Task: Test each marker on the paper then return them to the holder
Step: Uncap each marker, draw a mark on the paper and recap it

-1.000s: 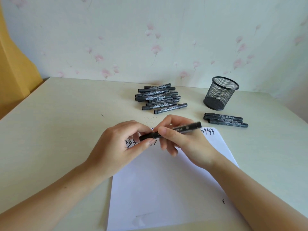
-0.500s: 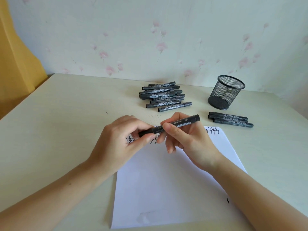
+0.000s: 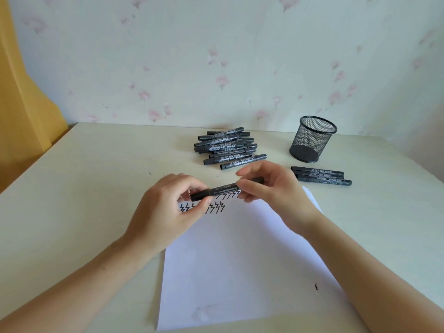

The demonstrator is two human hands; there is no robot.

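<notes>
A black marker [image 3: 224, 189] is held level above the top of the white paper [image 3: 240, 260]. My left hand [image 3: 168, 210] pinches its capped left end. My right hand [image 3: 274, 188] grips the barrel on the right. Rows of black zigzag test marks [image 3: 217, 207] run across the paper's top, partly hidden by my hands. A pile of several black markers [image 3: 228, 147] lies behind the hands. The black mesh holder [image 3: 312, 138] stands upright at the back right and looks empty. Three markers [image 3: 320, 176] lie side by side in front of the holder.
The cream table [image 3: 84, 188] meets a flowered wall at the back. A yellow panel [image 3: 21, 104] rises at the left. A small black ink mark [image 3: 316, 286] sits on the table right of the paper.
The view has tilted up a little. Both hands stay on the marker; my right hand's fingers have shifted along the barrel and now cover more of it.
</notes>
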